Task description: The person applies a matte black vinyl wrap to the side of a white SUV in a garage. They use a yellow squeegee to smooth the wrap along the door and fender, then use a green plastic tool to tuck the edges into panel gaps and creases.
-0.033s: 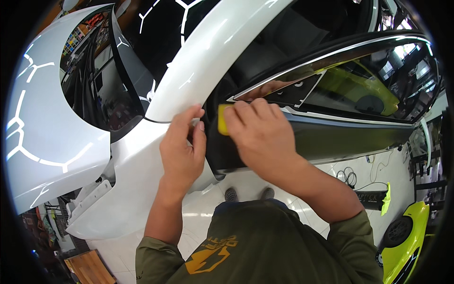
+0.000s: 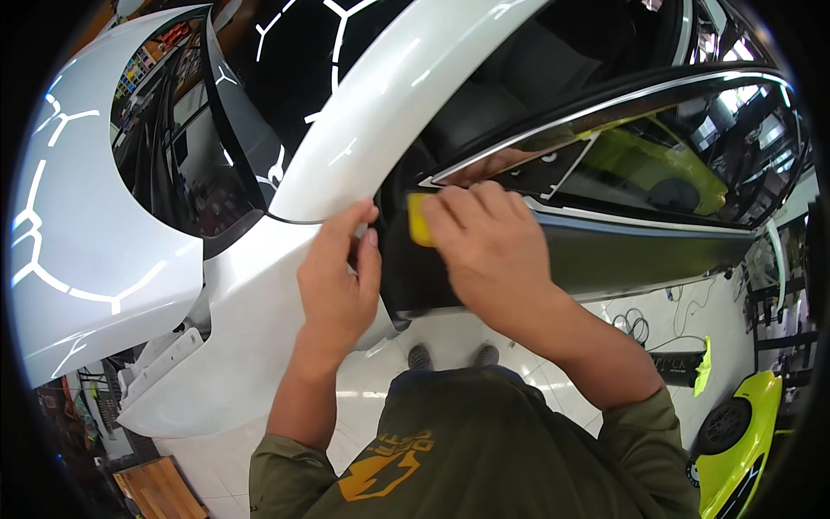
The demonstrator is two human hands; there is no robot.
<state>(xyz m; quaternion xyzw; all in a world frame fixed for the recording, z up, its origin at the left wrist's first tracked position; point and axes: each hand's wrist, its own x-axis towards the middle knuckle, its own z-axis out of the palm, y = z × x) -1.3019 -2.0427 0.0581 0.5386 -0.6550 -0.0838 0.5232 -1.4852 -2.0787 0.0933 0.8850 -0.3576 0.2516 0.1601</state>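
My right hand [image 2: 497, 242] closes around a small flat yellow pad with rounded corners [image 2: 420, 221], which pokes out left of my knuckles, its visible part longest up-and-down; contact beneath is hidden. My left hand [image 2: 340, 268] is nearer its free edge, fingertips by the glossy white curved body pillar [image 2: 363, 130]; whether that grip holds anything I can't tell. Only a dark gap separates them; rightward, the long dark-green door panel [image 2: 631, 259] leaves more room.
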